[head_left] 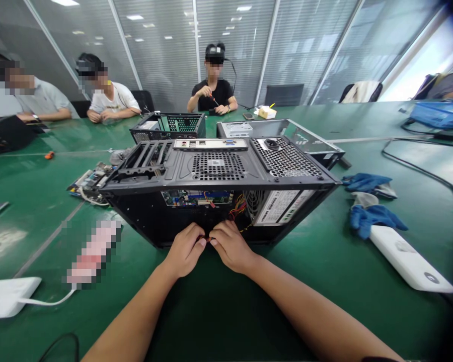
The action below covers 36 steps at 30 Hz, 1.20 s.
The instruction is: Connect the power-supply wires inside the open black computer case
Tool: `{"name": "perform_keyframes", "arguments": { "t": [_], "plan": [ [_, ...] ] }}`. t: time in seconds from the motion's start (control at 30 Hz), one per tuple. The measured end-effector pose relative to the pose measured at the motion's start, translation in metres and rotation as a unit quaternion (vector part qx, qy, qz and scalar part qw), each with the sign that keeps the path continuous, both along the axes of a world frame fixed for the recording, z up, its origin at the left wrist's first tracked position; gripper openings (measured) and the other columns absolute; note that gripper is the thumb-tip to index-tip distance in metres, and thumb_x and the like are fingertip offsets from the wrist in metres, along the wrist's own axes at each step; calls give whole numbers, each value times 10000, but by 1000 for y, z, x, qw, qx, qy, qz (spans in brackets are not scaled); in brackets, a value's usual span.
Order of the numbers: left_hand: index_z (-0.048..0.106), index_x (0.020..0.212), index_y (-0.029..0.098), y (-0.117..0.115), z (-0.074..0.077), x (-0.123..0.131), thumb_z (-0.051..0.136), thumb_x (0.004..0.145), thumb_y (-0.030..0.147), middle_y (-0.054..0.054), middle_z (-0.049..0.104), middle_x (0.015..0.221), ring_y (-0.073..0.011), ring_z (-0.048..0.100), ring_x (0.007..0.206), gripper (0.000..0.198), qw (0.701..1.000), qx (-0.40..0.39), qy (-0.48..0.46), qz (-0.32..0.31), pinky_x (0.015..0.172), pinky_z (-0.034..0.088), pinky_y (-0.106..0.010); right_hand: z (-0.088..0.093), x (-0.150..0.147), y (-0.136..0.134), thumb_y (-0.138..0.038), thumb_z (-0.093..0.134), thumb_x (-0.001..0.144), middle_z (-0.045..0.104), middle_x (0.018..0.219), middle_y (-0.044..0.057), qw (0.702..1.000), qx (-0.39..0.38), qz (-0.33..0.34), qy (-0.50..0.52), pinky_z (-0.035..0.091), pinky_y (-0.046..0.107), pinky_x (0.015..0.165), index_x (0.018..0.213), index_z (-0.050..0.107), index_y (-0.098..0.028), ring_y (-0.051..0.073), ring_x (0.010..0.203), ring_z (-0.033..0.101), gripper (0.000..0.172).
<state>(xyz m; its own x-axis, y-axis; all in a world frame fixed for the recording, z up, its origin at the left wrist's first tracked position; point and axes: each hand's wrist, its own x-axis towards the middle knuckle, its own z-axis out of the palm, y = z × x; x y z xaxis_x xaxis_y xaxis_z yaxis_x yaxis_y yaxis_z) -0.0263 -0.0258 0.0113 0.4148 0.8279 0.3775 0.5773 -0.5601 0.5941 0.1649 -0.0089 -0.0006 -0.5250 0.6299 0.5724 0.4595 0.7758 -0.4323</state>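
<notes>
In the head view a black computer case (215, 183) stands on the table, its rear panel turned upward and its near side open. Inside show part of a motherboard (196, 197), a power supply (283, 207) with a label, and a bundle of coloured wires (239, 205). My left hand (189, 247) and my right hand (232, 245) meet at the lower edge of the opening, fingers closed. Between their fingertips a short reddish bit of cable (208, 240) shows; the fingers hide most of it.
Two more open cases, one black (169, 125) and one grey (256, 128), stand behind. A loose circuit board (92, 183) lies left, blue gloves (373, 216) and a white power bank (411, 259) right. Another power bank (9, 296) is at the near left. Several people sit across the table.
</notes>
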Motion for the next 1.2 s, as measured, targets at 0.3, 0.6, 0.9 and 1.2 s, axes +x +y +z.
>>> {"name": "perform_keyframes", "arguments": {
  "t": [0.3,0.6,0.9,1.2],
  "plan": [
    [472,781,183,-1,1,2,312,978,350,-17,486,748,-160,463,683,304,997,-49,-64,-18,645,354,-299,1,-1,-1,-275,381,965,560,829,79,998,61,-1,-29,333,361,720,1004,583,-143,215,783,420,244],
    [493,823,181,-1,4,1,358,952,398,-25,450,779,-170,434,694,287,999,-2,-40,-25,633,339,-309,2,0,-1,-291,362,975,516,740,50,994,83,-3,-67,295,347,689,915,622,-168,199,736,398,294],
    [490,872,184,-2,4,0,364,945,368,-49,469,837,-193,448,759,235,999,39,0,-21,684,371,-348,5,0,-1,-301,350,981,530,754,44,998,22,9,-57,313,335,712,879,603,-180,191,746,418,299],
    [484,857,192,-1,3,1,329,962,368,-39,471,793,-191,437,733,257,1000,15,8,-11,672,357,-338,-2,1,1,-243,418,955,589,880,74,997,75,2,-28,336,371,772,974,613,-177,210,826,455,206]
  ]
}}
